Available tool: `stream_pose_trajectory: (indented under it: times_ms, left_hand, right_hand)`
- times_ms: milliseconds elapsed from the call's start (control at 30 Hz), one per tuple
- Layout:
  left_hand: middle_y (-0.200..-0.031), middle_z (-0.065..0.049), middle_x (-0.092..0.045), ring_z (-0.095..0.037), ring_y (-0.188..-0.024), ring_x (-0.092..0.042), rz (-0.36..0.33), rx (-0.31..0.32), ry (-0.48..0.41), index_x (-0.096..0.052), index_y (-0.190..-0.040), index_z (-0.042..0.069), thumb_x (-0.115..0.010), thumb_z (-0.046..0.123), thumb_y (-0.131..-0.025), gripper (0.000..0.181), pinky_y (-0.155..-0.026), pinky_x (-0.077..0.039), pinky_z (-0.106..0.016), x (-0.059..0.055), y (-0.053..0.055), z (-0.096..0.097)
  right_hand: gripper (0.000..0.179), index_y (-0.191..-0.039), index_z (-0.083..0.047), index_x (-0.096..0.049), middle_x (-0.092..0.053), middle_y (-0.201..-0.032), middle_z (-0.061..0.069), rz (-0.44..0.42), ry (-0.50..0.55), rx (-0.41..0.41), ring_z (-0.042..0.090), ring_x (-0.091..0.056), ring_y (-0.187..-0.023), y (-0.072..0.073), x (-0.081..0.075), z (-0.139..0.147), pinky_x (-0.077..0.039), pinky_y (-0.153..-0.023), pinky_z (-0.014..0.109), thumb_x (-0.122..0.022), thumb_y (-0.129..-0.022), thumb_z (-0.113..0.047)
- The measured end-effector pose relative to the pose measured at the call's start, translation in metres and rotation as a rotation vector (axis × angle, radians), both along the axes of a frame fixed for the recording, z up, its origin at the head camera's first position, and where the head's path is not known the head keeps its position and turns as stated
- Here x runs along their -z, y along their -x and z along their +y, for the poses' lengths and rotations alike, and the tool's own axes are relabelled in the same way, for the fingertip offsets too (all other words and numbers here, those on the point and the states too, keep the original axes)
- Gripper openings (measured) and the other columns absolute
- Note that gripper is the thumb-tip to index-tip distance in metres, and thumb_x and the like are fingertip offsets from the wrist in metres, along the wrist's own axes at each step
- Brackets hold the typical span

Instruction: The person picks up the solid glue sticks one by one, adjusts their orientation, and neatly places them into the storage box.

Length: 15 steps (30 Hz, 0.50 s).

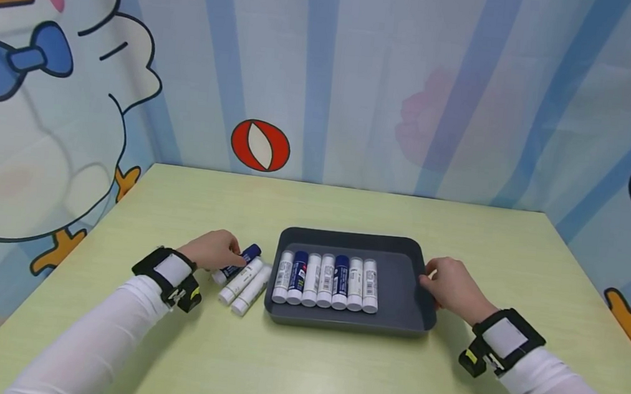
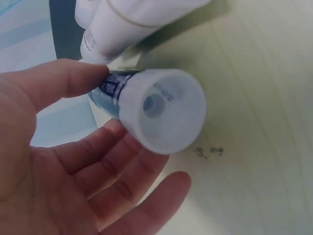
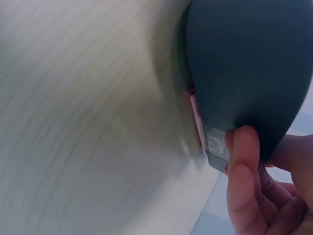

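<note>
A dark blue glue stick (image 1: 251, 253) is pinched between thumb and fingers of my left hand (image 1: 212, 249), left of the tray. Its white base (image 2: 164, 110) faces the camera in the left wrist view. Two white glue sticks (image 1: 241, 282) lie on the table right beside it, slanted. My right hand (image 1: 454, 287) pinches the right rim of the grey tray (image 1: 397, 317), thumb on one side and fingers on the other. Inside the tray several glue sticks (image 1: 326, 281), white and blue, lie side by side in a row from the left wall.
Pale yellow-green tabletop (image 1: 328, 373) surrounds the tray. Under the tray's edge in the right wrist view a thin pink item (image 3: 194, 115) shows. A striped cartoon backdrop (image 1: 353, 87) stands behind the table.
</note>
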<state>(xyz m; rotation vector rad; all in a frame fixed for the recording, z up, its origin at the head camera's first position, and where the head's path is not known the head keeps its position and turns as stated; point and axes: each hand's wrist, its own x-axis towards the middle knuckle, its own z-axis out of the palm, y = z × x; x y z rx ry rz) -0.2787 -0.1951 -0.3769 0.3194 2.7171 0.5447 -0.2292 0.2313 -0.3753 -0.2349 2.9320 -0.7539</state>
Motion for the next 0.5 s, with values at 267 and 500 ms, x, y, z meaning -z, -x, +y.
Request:
stream_pose_trajectory:
  times_ms: [267, 500]
  left_hand:
    - [-0.072, -0.003, -0.054, -0.015, -0.058, -0.05, -0.034, -0.048, -0.069, -0.061, -0.087, 0.008, -0.062, 0.032, -0.082, 0.025, -0.051, -0.045, -0.03, 0.005, 0.003, -0.013]
    - [-0.08, -0.006, -0.053, -0.017, -0.07, -0.052, -0.085, -0.109, -0.211, -0.062, -0.1, 0.004, -0.061, 0.033, -0.083, 0.034, -0.056, -0.049, -0.033, 0.008, 0.015, -0.025]
  right_hand:
    - [0.023, -0.099, 0.008, -0.054, -0.055, -0.064, 0.005, -0.006, -0.002, 0.007, 0.014, -0.052, -0.044, 0.0, 0.0, 0.0, -0.043, -0.046, 0.029, -0.054, -0.086, -0.011]
    - [0.023, -0.099, 0.008, -0.054, -0.055, -0.064, 0.004, -0.014, 0.002, 0.012, 0.014, -0.052, -0.044, -0.001, -0.001, -0.001, -0.043, -0.046, 0.029, -0.053, -0.087, -0.011]
